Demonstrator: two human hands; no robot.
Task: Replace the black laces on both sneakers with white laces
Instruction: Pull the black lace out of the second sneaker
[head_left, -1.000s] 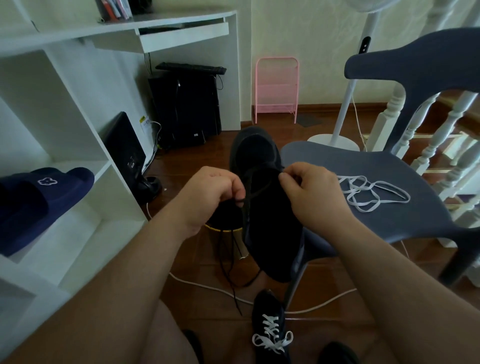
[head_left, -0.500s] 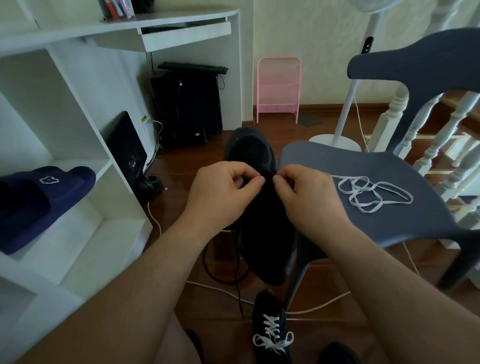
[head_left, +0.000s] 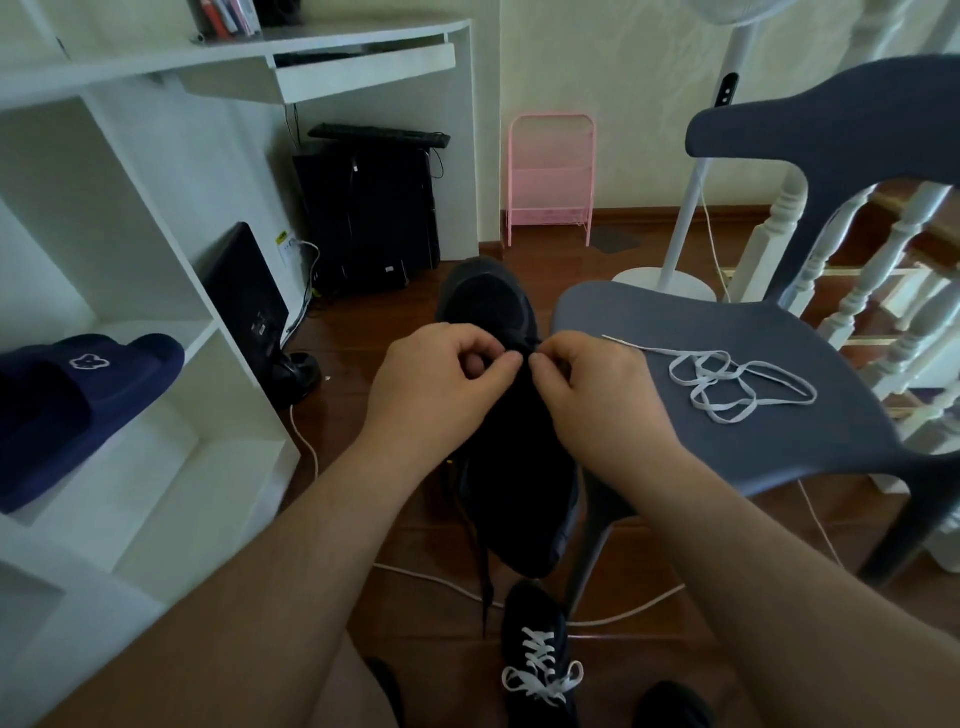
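Sneaker held up between both curled hands, left hand and right hand pinching at its lacing.

The black sneaker in the middle of the frame looks like soft, dull cloth. The white lace at the right is flat and woven. It lies on a chair of smooth, matt grey plastic. The floor is shiny brown wood. The shelf at the left looks smooth, painted white.
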